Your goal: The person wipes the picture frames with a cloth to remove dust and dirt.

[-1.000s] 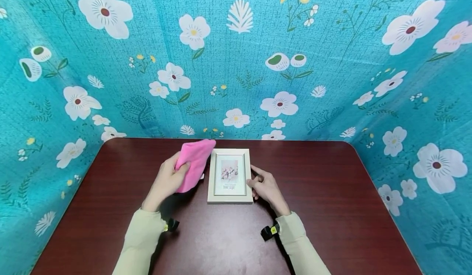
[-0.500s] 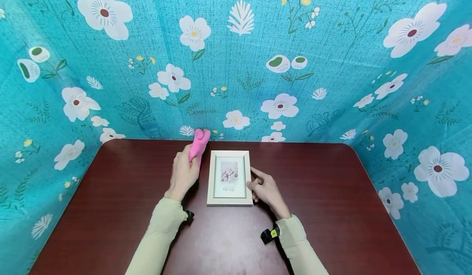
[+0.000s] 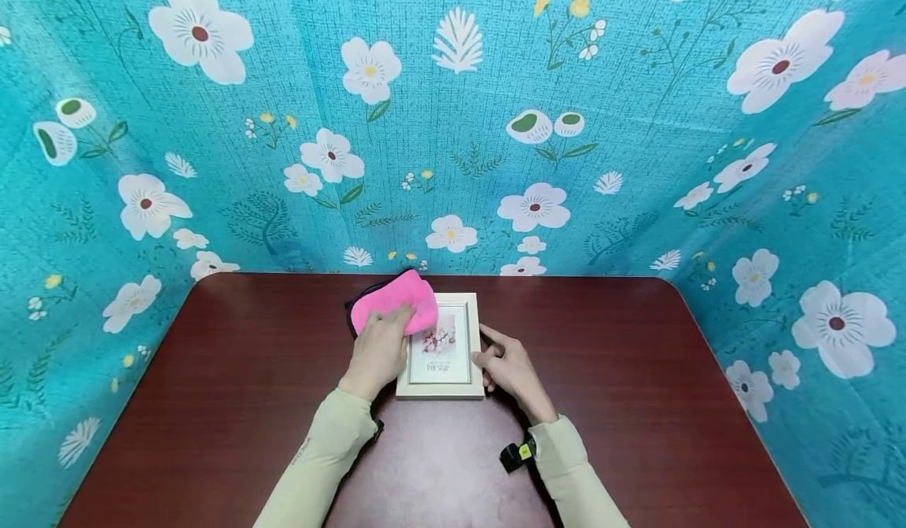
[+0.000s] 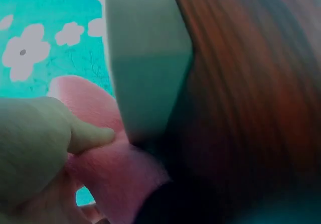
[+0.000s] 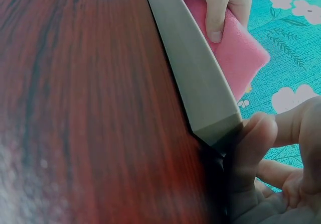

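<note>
A cream picture frame (image 3: 439, 392) lies face up on the table, with a flower picture behind its pane. My left hand (image 3: 378, 355) holds a folded pink cloth (image 3: 396, 298) against the frame's upper left part, hiding that corner. In the left wrist view, the thumb presses the cloth (image 4: 120, 174) beside the frame's edge (image 4: 145, 43). My right hand (image 3: 513, 367) steadies the frame's right side, thumb on the rim and index finger along the edge. The right wrist view shows its thumb at the near corner of the frame (image 5: 195, 68).
The dark red wooden table (image 3: 602, 402) extends to both sides and in front of the frame. A turquoise flowered curtain (image 3: 453, 158) surrounds its back and sides. A black wrist camera (image 3: 514, 456) sits at the right cuff.
My left hand has carried the pink cloth from left of the frame onto its upper left corner, and the cloth has turned and spread. My right hand stays at the frame's right edge.
</note>
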`<move>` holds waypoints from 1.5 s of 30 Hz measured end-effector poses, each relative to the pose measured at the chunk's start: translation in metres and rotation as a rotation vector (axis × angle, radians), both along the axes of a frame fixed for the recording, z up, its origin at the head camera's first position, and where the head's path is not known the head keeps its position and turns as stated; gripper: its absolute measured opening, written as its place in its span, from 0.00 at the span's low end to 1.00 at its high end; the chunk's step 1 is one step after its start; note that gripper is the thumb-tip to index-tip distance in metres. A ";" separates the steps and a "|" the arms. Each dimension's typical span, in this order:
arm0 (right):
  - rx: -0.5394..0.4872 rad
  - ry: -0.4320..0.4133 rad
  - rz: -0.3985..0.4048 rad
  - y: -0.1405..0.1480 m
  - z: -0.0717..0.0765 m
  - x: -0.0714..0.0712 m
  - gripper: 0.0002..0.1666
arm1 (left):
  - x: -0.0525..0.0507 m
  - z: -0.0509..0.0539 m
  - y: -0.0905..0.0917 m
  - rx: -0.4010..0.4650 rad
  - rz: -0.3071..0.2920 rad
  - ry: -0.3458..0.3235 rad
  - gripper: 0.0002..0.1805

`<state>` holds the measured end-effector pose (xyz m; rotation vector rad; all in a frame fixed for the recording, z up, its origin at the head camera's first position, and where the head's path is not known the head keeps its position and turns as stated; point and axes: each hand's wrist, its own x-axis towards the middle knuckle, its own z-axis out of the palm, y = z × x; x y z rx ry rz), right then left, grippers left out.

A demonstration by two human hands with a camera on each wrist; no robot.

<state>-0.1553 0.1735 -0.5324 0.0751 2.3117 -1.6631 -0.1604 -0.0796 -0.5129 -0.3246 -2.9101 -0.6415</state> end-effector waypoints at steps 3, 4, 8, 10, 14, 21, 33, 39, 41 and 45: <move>-0.006 0.002 -0.002 -0.002 0.000 0.000 0.40 | 0.002 -0.001 0.003 -0.061 0.011 0.037 0.26; -0.008 0.002 -0.004 -0.002 0.000 0.000 0.40 | 0.002 -0.001 0.004 -0.071 0.015 0.043 0.26; 0.000 0.003 -0.006 -0.001 0.000 0.000 0.39 | 0.003 0.001 0.006 -0.082 0.021 0.031 0.26; 0.003 0.004 -0.003 -0.001 0.000 0.000 0.39 | 0.003 0.002 0.006 -0.078 0.024 0.010 0.26; 0.004 -0.005 -0.002 0.000 0.000 0.000 0.39 | 0.004 0.003 0.005 -0.067 0.027 -0.023 0.27; 0.019 -0.003 0.003 -0.001 0.001 0.001 0.39 | 0.007 0.001 0.005 -0.065 0.032 -0.031 0.27; 0.020 0.014 0.004 0.000 -0.001 -0.001 0.39 | 0.009 0.005 0.006 -0.070 0.015 -0.014 0.26; 0.013 0.007 -0.008 0.000 0.000 -0.001 0.40 | 0.012 0.005 0.006 -0.049 0.012 0.003 0.27; 0.013 0.005 -0.007 0.000 0.000 -0.001 0.39 | 0.013 0.005 0.006 -0.044 0.009 0.012 0.27; 0.007 -0.004 -0.010 0.000 0.001 -0.001 0.39 | 0.017 0.005 0.006 -0.048 0.002 0.028 0.26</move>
